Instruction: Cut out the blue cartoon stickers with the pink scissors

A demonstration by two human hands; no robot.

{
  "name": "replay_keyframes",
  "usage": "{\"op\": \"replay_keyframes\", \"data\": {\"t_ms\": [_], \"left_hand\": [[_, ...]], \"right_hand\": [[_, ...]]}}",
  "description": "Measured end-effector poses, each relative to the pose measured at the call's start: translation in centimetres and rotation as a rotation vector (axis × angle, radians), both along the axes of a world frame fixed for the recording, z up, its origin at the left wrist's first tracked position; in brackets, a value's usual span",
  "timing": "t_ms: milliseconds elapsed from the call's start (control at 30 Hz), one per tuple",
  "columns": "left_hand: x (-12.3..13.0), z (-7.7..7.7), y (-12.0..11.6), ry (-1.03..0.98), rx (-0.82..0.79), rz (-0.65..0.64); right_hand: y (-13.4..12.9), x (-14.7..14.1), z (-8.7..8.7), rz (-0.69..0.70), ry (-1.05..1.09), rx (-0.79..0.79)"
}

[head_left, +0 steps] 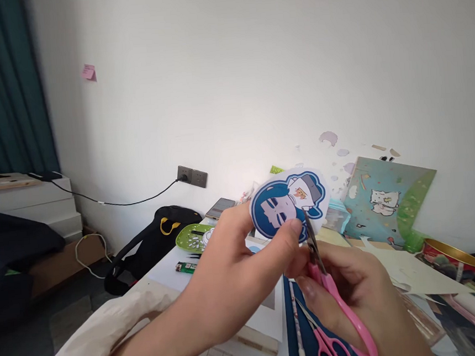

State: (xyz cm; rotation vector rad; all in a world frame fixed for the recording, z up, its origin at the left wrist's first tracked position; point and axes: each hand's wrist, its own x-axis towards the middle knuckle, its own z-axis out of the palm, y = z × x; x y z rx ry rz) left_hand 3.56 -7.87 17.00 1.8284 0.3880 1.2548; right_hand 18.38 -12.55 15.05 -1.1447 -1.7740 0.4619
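Note:
A paper cutout of a blue-haired cartoon figure point(279, 205), with a white border, is pinched between the thumb and fingers of my left hand point(237, 272). My right hand point(356, 295) grips a pair of pink-handled scissors point(333, 291). Their dark blades point upward at the cutout's lower right edge, close to my left thumb. How far the blades are parted is hard to see. Below my right hand, a second pair of pink scissors point(327, 342) lies on a dark blue surface, beside a thin patterned stick point(297, 328).
A green dish point(188, 239), a lighter point(186, 267) and a phone point(220, 207) lie left of my hands. To the right are cream paper sheets point(411, 265), a round gold-rimmed tin point(452, 256) and a picture board point(389, 203) against the wall. A black bag point(156, 246) stands beyond the table's left edge.

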Motion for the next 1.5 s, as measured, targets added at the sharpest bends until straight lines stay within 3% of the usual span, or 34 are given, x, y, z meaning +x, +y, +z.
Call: {"op": "replay_keyframes", "data": {"t_ms": [167,400,1133,1500], "left_hand": [[-0.3,0.0,-0.1,0.040,0.033,0.011],[-0.6,1.3,-0.4,0.142,0.035,0.006],[-0.9,1.7,-0.6,0.181,0.031,0.034],[-0.7,0.2,-0.3,0.092,-0.016,-0.029]], "right_hand": [[-0.1,0.2,0.3,0.017,-0.016,-0.034],[-0.3,0.2,0.2,0.003,-0.029,-0.033],[-0.2,0.5,0.2,0.045,-0.011,-0.078],[-0.5,0.5,-0.2,0.115,0.167,-0.156]]}}
